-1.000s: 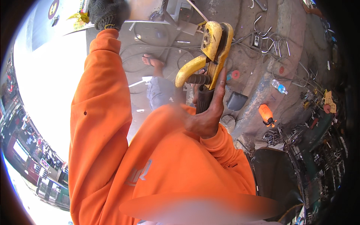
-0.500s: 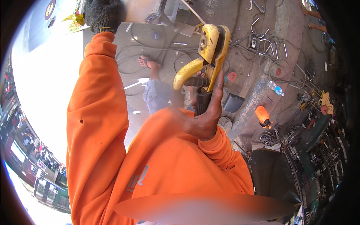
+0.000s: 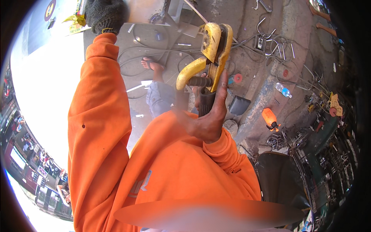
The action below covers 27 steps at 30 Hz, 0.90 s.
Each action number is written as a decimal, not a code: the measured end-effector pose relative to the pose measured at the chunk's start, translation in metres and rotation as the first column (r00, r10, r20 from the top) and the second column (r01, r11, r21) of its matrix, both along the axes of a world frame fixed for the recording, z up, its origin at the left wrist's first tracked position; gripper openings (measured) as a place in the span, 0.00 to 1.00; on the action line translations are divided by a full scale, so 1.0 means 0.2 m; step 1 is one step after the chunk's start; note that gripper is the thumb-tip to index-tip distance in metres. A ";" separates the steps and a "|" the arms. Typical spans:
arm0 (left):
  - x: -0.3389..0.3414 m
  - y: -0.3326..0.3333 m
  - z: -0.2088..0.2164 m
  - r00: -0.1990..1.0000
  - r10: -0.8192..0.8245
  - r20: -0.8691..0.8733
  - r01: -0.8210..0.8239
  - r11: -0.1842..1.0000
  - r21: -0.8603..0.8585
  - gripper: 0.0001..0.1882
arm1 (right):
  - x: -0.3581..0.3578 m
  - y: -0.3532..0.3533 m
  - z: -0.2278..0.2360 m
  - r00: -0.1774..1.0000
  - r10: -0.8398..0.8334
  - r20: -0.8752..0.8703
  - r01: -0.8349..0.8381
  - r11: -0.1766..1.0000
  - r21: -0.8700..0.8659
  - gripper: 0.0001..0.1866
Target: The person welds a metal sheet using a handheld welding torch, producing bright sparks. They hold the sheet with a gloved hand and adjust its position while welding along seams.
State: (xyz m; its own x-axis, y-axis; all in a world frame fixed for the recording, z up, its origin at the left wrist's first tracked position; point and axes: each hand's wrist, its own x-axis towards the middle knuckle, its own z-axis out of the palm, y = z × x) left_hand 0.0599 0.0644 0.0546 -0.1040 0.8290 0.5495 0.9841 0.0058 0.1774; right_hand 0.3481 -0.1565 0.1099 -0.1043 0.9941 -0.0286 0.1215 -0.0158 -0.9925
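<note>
My bare right hand [image 3: 214, 116] is wrapped round the black handle of a yellow welding electrode holder [image 3: 211, 38]. Its curved yellow lever [image 3: 189, 73] sticks out to the left of the handle. From the jaw end, a thin welding rod [image 3: 195, 11] runs up and left past the picture's edge. Stretched far forward, my left hand [image 3: 106, 15] wears a dark knitted glove at the top left. It lies beside a pale flat metal piece [image 3: 145, 11]; its fingers are out of sight, so any grip cannot be made out.
Cables [image 3: 154, 50] loop across the concrete floor. Bent metal rods [image 3: 276, 46] lie at the right, near a water bottle [image 3: 284, 90] and an orange bottle [image 3: 270, 119]. A sandalled foot [image 3: 151, 63] stands below the metal piece. Scrap metal [image 3: 332, 162] crowds the lower right.
The electrode holder and my right hand sit slightly further left and up in the picture, while the whole view has shifted a little. Both hands keep the same pose.
</note>
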 end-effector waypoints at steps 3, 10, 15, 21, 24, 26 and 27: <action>0.00 0.00 0.00 0.998 -0.052 -0.037 0.055 0.997 0.060 0.06 | -0.01 0.00 0.01 1.000 -0.021 0.019 0.021 1.000 0.006 0.71; 0.01 -0.01 0.00 1.000 -0.015 -0.020 0.016 0.997 0.072 0.06 | -0.01 0.02 0.02 0.996 -0.025 0.080 0.022 0.999 0.039 0.69; 0.01 0.01 0.02 0.997 -0.074 0.006 0.073 0.994 0.086 0.08 | -0.04 0.04 0.00 0.988 0.008 -0.154 0.019 0.985 0.172 0.72; 0.01 0.01 0.02 0.999 0.052 -0.003 -0.052 0.993 -0.110 0.10 | -0.01 0.01 0.03 0.991 -0.046 -0.122 0.047 0.999 0.002 0.67; -0.01 0.01 0.01 0.931 -0.044 -0.362 -0.014 0.987 -0.158 0.09 | -0.01 -0.01 0.04 0.998 -0.057 0.008 0.057 0.998 -0.034 0.67; -0.02 0.01 0.00 0.931 -0.077 -0.357 0.048 0.995 -0.089 0.09 | -0.01 -0.01 0.03 0.999 -0.041 -0.010 0.040 0.998 -0.058 0.67; -0.02 0.01 0.00 0.930 -0.093 -0.356 0.079 0.995 -0.054 0.08 | -0.01 -0.01 0.03 0.999 -0.040 -0.019 0.038 0.997 -0.071 0.67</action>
State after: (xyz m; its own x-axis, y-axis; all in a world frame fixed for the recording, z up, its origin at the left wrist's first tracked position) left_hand 0.0552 0.0665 0.0550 0.1658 0.8470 0.5051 0.9794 -0.0816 -0.1847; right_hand 0.3471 -0.1586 0.1156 -0.0665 0.9930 -0.0973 0.0993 -0.0904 -0.9909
